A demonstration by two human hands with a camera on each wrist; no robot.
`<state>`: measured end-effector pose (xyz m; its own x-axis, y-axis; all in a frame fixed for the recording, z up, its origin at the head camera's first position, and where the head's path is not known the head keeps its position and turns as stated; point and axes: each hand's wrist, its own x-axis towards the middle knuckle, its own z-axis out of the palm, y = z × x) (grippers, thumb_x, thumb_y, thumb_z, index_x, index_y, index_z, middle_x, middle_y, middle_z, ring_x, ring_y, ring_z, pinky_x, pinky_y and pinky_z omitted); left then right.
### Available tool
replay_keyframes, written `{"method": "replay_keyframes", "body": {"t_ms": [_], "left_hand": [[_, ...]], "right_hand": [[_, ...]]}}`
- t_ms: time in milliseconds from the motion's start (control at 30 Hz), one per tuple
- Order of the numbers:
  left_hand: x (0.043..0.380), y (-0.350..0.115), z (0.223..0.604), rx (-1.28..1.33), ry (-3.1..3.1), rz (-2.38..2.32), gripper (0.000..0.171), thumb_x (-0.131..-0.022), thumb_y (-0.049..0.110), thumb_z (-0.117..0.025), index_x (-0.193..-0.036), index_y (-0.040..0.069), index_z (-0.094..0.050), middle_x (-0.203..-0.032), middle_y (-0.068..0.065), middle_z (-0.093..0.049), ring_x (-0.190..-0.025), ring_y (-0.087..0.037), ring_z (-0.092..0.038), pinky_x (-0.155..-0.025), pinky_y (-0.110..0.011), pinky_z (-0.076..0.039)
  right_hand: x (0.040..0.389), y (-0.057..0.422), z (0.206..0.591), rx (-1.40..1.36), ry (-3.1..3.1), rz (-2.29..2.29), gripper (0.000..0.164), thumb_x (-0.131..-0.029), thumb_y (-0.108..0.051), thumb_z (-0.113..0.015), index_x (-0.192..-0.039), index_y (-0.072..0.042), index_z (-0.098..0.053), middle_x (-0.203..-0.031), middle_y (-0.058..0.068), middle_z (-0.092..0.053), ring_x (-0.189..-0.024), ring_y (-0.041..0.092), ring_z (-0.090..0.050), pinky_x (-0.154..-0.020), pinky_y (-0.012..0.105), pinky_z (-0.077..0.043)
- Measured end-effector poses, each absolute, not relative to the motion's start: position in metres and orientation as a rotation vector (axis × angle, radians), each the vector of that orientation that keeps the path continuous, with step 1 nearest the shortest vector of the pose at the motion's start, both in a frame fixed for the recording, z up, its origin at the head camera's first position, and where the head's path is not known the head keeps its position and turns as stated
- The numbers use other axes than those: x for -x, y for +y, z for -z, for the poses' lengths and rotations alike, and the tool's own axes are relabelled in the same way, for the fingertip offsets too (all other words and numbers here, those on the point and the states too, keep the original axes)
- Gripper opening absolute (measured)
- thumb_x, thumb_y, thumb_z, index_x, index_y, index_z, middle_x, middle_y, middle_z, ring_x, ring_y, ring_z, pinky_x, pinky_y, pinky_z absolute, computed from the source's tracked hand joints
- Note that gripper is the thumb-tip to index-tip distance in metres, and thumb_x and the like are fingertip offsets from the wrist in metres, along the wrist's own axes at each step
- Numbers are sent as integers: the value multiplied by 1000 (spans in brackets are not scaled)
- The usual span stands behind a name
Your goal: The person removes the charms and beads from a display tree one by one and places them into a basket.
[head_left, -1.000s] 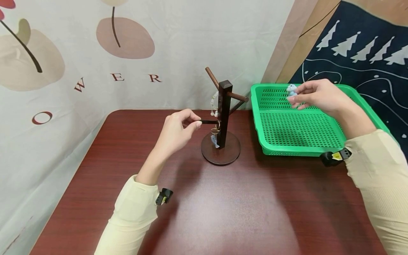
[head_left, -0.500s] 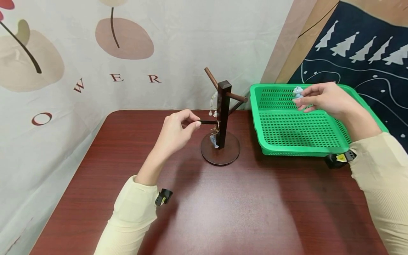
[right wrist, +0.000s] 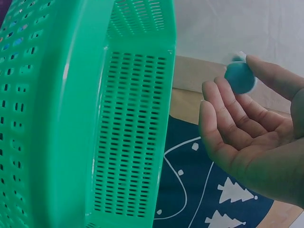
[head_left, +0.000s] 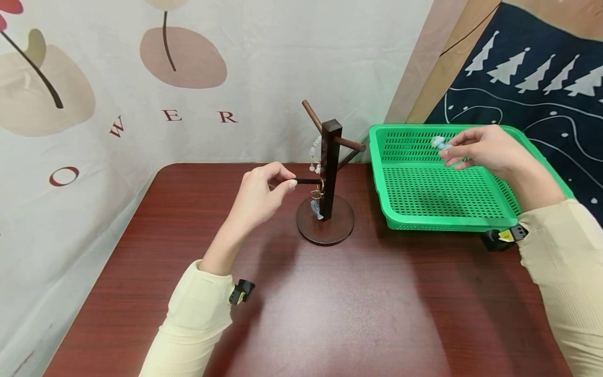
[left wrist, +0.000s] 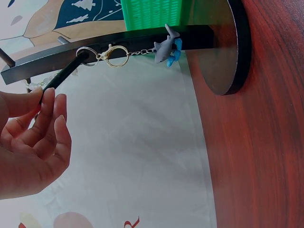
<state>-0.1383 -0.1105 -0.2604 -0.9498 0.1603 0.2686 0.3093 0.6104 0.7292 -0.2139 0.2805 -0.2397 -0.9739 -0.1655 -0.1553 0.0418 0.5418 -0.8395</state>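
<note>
My left hand point(head_left: 264, 191) pinches the tip of a dark lower peg point(head_left: 308, 181) on a wooden stand point(head_left: 331, 167) with a round base. A keychain with a gold clasp point(left wrist: 117, 56) and a grey shark charm point(left wrist: 164, 50) hangs from that peg by its ring. Over the green basket, my right hand point(head_left: 490, 149) pinches a small blue and white figurine point(head_left: 439, 142) between thumb and fingertips. In the right wrist view, the figurine's round blue end point(right wrist: 240, 77) faces the camera; its far side is blurred. A pale beaded bracelet point(head_left: 314, 154) hangs higher on the stand.
The green plastic basket point(head_left: 452, 224) stands right of the stand, at the back of the red-brown table point(head_left: 339, 303). Upper pegs point(head_left: 350, 143) jut out from the post. Behind hang a pale printed cloth point(head_left: 301, 63) and a dark blue one with trees point(head_left: 513, 94).
My right hand has shifted a little right and down over the basket. The figurine has tipped from upright to leaning left. My left hand stays on the peg.
</note>
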Motion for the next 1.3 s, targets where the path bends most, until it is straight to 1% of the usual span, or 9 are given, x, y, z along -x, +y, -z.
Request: {"method": "replay_keyframes", "body": {"t_ms": [100,367,600,700,1033,1167,1300], "left_hand": [[138,-110,260,390,-2658,1251,5,-84,6,-63,-86,4,-66,-77,-6,-66,-67,-16,-59,-60,-29,-43],[137,-109,260,389,-2658,1254,5,-83,6,-63,-86,4,-66,-77,-6,-66,-66,-16,-59,-60,-29,-43],[137,-109,260,396,-2653,1260,4,-83,6,-63,-86,4,-66,-77,-5,-66,-66,-16,-59,-59,-29,-43],[137,-110,261,400,-2652,1260,4,-83,6,-63,-86,5,-66,-76,-5,-66,-66,-15,-59,-59,-29,-43],[139,-110,261,403,-2657,1261,4,-84,6,-63,-87,5,-66,-77,-5,-66,-66,-15,-59,-59,-29,-42],[139,-110,261,405,-2653,1266,4,-84,7,-63,-86,5,-66,-77,-5,-66,-66,-15,-59,-59,-29,-43],[139,-111,261,404,-2653,1270,4,-84,7,-63,-86,5,-66,-77,-5,-66,-66,-15,-59,-58,-29,-43]], "right_hand": [[213,281,241,107,2575,1408,11,-85,-18,-66,-91,-9,-64,-78,-5,-66,-71,13,-64,-61,27,-52],[213,280,243,130,2591,1401,16,-84,-20,-66,-95,-7,-64,-80,-5,-66,-71,13,-64,-62,27,-52],[213,275,241,163,2606,1367,28,-86,-21,-64,-103,1,-61,-81,-6,-66,-72,13,-65,-62,28,-52],[214,272,239,174,2605,1371,30,-86,-21,-64,-105,2,-60,-82,-5,-66,-73,13,-65,-62,28,-52],[213,256,229,264,2573,1434,18,-85,-15,-65,-99,-4,-63,-81,-2,-67,-74,15,-64,-64,27,-52],[212,246,225,315,2554,1447,16,-85,-15,-64,-98,-5,-63,-82,0,-67,-76,16,-65,-64,26,-52],[212,234,222,353,2537,1455,18,-85,-16,-65,-99,-4,-63,-83,2,-67,-77,17,-65,-64,26,-52]]}}
